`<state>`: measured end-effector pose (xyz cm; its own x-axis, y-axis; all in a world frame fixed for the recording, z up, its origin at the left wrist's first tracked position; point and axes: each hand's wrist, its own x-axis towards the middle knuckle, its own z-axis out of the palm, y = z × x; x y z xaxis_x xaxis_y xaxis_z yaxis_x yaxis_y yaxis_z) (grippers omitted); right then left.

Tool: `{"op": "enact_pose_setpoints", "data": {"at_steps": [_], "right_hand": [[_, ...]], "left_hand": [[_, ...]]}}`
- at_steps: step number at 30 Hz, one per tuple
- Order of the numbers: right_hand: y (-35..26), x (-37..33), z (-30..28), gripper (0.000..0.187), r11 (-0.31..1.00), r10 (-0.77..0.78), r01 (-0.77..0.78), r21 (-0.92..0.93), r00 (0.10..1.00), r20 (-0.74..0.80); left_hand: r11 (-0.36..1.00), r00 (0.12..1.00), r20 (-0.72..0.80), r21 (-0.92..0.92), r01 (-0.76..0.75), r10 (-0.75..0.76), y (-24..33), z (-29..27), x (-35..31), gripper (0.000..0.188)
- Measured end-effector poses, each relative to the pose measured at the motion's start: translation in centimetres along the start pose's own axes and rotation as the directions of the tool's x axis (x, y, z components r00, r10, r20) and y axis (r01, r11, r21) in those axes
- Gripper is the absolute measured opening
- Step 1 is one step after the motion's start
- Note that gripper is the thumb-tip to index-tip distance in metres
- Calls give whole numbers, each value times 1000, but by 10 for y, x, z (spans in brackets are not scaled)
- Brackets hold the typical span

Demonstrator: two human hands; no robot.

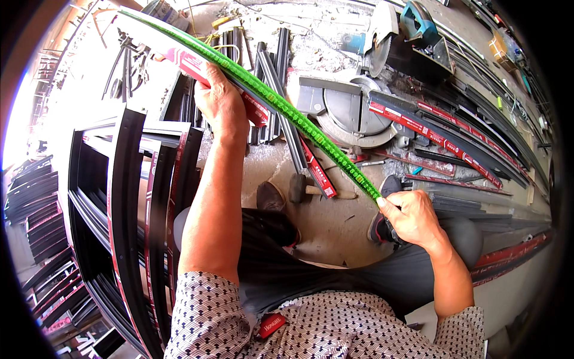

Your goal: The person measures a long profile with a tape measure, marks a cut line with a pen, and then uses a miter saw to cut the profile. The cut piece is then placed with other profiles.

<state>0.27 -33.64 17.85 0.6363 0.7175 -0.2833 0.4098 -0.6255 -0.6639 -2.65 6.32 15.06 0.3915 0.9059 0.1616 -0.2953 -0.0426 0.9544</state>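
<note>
Your left hand (220, 99) is closing around a red-labelled black profile (197, 66) and pressing the green measuring tape (281, 110) against it, toward eleven o'clock. Your right hand (411, 216) is pinching the tape's near end at four o'clock, fingers closed on it. The tape is stretching diagonally between both hands. A circular chop saw (350, 107) is sitting at one o'clock; a black frame (128, 197) is standing at nine o'clock.
</note>
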Motion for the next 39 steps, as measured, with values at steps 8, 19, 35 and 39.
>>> {"op": "enact_pose_setpoints", "data": {"at_steps": [8, 19, 35, 39], "right_hand": [[3, -2, 0, 39, 998, -48, 45, -36, 997, -64], [-1, -1, -3, 39, 995, -81, 75, -72, 993, -83], [3, -1, 1, 38, 990, -128, 117, -81, 981, -147], [0, -1, -2, 38, 991, -93, 80, -111, 988, -121]], "left_hand": [[994, 999, 3, -97, -43, 44, 7, 8, -4, 37], [993, 998, -20, -99, -69, 68, 14, 10, -6, 38], [985, 997, -16, -150, -80, 78, 18, 9, -5, 38], [982, 998, -1, -175, -68, 69, 19, 9, -6, 37]]}}
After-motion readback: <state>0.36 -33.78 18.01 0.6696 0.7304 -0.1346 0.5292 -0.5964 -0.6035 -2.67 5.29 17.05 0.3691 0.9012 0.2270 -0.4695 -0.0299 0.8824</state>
